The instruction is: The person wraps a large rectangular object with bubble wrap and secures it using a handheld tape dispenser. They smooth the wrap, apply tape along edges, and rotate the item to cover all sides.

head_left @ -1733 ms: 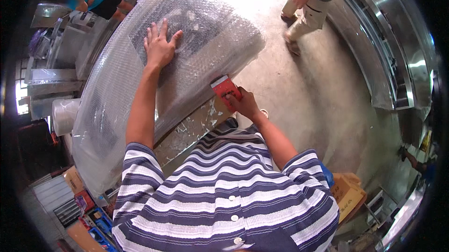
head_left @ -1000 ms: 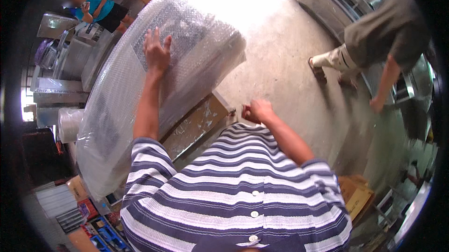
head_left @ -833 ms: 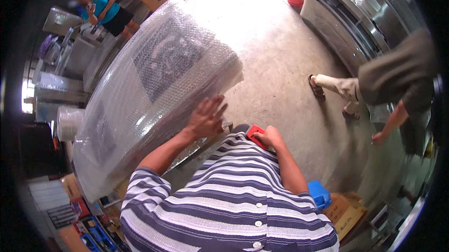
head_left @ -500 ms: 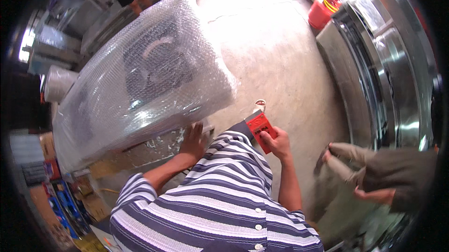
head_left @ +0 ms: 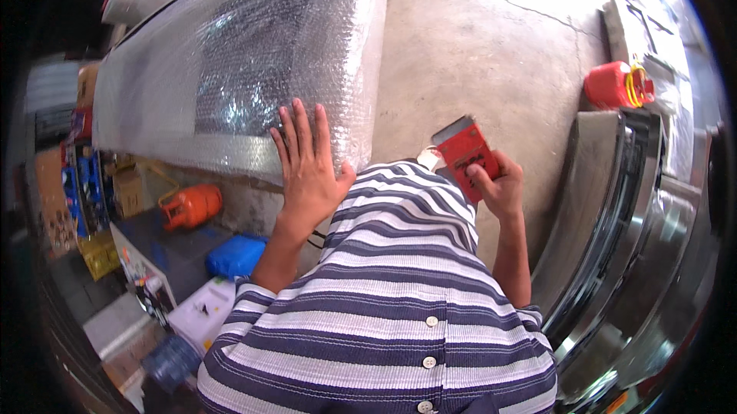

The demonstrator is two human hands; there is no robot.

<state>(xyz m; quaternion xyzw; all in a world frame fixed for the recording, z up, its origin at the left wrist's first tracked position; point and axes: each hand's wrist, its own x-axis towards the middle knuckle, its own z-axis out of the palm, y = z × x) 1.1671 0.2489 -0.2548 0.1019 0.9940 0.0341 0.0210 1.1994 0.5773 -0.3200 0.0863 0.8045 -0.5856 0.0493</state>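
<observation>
My left hand [head_left: 309, 172] is open, fingers spread, over the near right corner of a large bubble-wrapped block [head_left: 153, 84]. Whether the palm presses on the wrap cannot be told. A dark square panel [head_left: 253, 61] shows through the clear plastic. On the right, my right hand [head_left: 500, 183] grips a flat red box-like object [head_left: 467, 154], thumb on its printed face. Its far end is dark grey. The fingers beneath it are hidden.
An orange gas cylinder [head_left: 192, 207] and a blue bundle [head_left: 236, 256] lie at the left. A red cylinder with a yellow hose [head_left: 612, 85] stands at the far right. Long metal panels [head_left: 603, 199] line the right side. Concrete floor [head_left: 476, 45] lies ahead.
My left hand has moved from the block's lower side up onto its near corner, fingers spreading. My right hand still holds the red object. The view has turned; both other people are out of sight.
</observation>
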